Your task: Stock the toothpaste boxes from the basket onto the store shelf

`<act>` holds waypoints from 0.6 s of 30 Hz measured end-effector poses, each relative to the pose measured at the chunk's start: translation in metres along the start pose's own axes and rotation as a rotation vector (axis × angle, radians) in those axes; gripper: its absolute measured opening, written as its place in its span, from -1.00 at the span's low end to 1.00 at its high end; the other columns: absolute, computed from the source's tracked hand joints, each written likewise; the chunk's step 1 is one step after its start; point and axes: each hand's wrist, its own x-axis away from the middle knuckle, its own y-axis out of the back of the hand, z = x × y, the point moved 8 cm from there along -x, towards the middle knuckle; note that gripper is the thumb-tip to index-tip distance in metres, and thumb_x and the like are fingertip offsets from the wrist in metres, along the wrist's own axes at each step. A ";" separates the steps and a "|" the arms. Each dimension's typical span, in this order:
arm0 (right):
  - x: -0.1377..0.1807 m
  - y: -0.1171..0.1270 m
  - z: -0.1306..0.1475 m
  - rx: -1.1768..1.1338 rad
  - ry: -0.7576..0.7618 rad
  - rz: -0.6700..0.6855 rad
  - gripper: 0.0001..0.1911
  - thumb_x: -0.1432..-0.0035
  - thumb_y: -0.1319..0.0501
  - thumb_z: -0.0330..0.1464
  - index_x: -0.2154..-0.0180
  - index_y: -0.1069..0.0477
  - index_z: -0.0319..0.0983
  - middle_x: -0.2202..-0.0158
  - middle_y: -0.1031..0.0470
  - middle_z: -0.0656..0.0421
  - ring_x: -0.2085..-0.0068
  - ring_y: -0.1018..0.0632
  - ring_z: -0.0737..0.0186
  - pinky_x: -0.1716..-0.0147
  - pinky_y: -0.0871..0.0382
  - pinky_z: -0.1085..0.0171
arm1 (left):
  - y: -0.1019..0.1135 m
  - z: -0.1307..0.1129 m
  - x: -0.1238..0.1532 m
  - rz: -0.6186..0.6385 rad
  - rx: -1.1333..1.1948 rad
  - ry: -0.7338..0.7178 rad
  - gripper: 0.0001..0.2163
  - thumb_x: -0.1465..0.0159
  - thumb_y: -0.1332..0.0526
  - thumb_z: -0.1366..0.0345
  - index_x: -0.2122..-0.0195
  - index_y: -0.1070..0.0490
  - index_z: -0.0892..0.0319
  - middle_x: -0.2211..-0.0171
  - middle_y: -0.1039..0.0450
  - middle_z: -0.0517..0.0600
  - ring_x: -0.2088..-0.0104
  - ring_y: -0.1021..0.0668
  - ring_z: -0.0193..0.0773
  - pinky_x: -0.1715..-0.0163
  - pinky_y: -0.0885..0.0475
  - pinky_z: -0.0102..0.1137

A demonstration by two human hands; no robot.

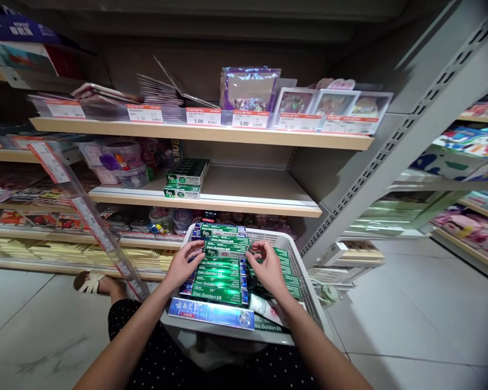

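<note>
A light grey basket (296,260) sits low in front of me, filled with green toothpaste boxes (217,283) marked "Doc.Golden" and several blue ones. My left hand (186,264) has its fingers curled at the left end of a green toothpaste box (226,247) near the basket's far side. At the right end of that same box is my right hand (266,265), its thumb and fingers bent inward. A blue toothpaste box (211,314) lies across the near edge. Beside it, a white and green toothpaste tube or pack (264,309) is partly covered by my right forearm.
Ahead, a shelf (252,189) bears a small stack of green toothpaste boxes (186,177) at its left, next to plastic tubs (124,162). Above it, another shelf edge (203,129) holds price tags and packs. A slotted metal upright (358,179) stands to the right.
</note>
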 end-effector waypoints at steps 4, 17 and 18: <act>0.002 -0.005 -0.001 -0.046 -0.029 0.045 -0.74 -0.11 -0.23 -0.18 0.21 -0.29 -0.17 0.23 -0.45 0.09 0.31 -0.50 0.19 0.31 -0.43 0.22 | -0.001 -0.002 0.003 0.043 -0.024 -0.007 -0.59 -0.17 -0.27 0.09 -0.02 -0.43 0.13 -0.10 -0.43 0.12 -0.06 -0.51 -0.12 -0.12 -0.40 -0.21; 0.020 -0.029 -0.017 0.050 -0.196 0.316 -0.62 -0.08 -0.25 -0.17 0.08 -0.29 -0.15 0.43 -0.49 0.21 0.43 -0.53 0.18 0.49 -0.33 0.29 | 0.006 0.007 0.004 -0.051 -0.330 0.064 -0.51 -0.07 -0.35 0.11 -0.05 -0.46 0.04 0.04 -0.54 0.06 0.16 -0.61 -0.06 0.16 -0.53 -0.28; 0.020 -0.029 -0.016 0.037 -0.191 0.308 -0.61 -0.09 -0.25 -0.17 0.07 -0.30 -0.15 0.39 -0.51 0.18 0.40 -0.54 0.17 0.49 -0.35 0.29 | 0.005 0.007 0.004 -0.045 -0.325 0.059 -0.51 -0.07 -0.35 0.11 -0.05 -0.46 0.04 0.02 -0.53 0.06 0.13 -0.60 -0.05 0.16 -0.53 -0.28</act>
